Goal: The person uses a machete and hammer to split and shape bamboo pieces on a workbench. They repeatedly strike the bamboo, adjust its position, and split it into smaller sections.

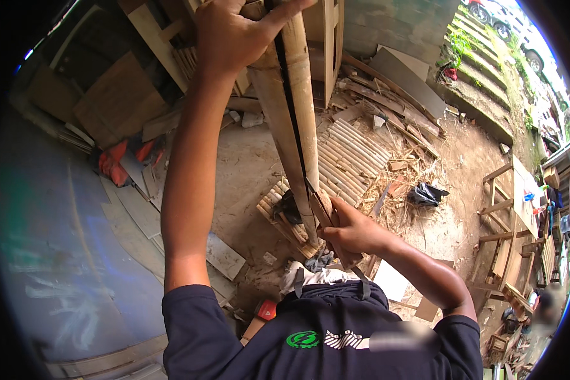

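A long bamboo pole (275, 114) stands tilted in front of me, with a dark lengthwise split running down it. My left hand (234, 38) is closed on its upper part, the thumb stretched across the bamboo and the other fingers partly out of the picture. Low on the pole, my right hand (356, 229) grips a brown wooden-handled knife (324, 209). A thin dark blade edge shows against the split; how deep it sits is hidden. The pole's lower end rests by a small bamboo slat platform (278, 218) near my feet.
Behind the pole lies a bamboo slat panel (351, 155) among shavings and scrap boards. A black plastic bag (427, 194) sits to its right. Wooden frames (510, 212) stand far right, a large grey-blue sheet (63, 247) lies left, and a red-headed tool (266, 310) lies beside me.
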`<move>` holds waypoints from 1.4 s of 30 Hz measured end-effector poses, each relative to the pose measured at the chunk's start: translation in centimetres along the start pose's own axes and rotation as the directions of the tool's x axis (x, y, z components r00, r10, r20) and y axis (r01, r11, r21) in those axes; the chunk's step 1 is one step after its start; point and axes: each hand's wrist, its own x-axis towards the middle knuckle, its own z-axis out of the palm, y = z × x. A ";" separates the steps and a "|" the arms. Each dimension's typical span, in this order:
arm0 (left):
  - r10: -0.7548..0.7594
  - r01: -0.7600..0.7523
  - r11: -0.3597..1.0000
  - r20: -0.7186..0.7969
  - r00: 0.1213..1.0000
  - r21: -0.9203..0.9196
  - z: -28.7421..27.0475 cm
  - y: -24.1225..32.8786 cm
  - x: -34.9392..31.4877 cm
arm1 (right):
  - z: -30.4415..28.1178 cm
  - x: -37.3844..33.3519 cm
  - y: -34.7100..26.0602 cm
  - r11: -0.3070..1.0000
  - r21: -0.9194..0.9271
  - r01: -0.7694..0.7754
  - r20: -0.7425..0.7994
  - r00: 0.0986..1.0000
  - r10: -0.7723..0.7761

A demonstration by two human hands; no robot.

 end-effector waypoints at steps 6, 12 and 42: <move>0.088 -0.088 0.996 -0.023 0.996 0.010 0.5 -2.9 0.3 | 3.6 5.7 9.1 0.926 -0.039 0.376 -0.182 0.908 -0.377; 0.054 -0.055 0.997 -0.020 0.998 -0.051 0.4 -2.4 0.1 | 3.5 7.0 10.2 0.965 -0.012 0.263 -0.193 0.946 -0.260; 0.188 -0.224 0.939 -0.154 0.970 -0.262 6.0 5.1 0.8 | -1.9 -6.7 1.1 0.918 0.332 -0.215 -0.070 0.965 0.251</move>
